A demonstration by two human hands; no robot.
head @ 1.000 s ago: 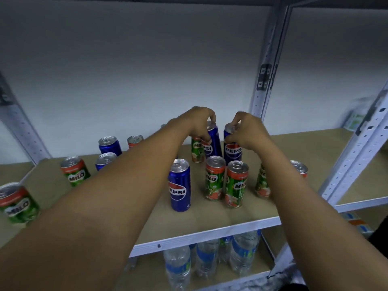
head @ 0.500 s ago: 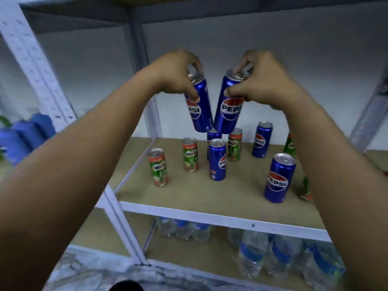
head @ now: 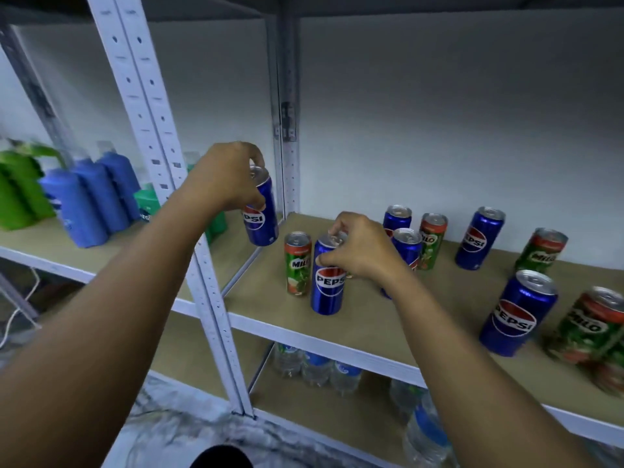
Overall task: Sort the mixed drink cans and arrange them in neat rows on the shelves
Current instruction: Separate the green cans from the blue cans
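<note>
Two bare arms reach in from the bottom of the frame toward a white metal shelving unit. The left hand [head: 227, 177], just left of centre, is closed from above around the rim of a blue Pepsi can [head: 260, 216], which hangs tilted in the air beside the white upright post [head: 162, 157], clear of the shelf board. The right hand [head: 361, 249], at centre, pinches the top of a second Pepsi can [head: 328, 282] with fingers and thumb; this can stands upright near the front left corner of the tan shelf [head: 422, 305], just beside a green and red Milo can [head: 297, 263] on its left. More Pepsi and Milo cans stand mixed and scattered across the shelf toward the right of the frame, among them a large near Pepsi can [head: 518, 314] at lower right and a blurred Milo can [head: 591, 327] beside it. Water bottles [head: 317, 364] sit on the shelf below. At far left, blue bottles [head: 98, 194] and green packs [head: 20, 194] fill a neighbouring shelf.
</note>
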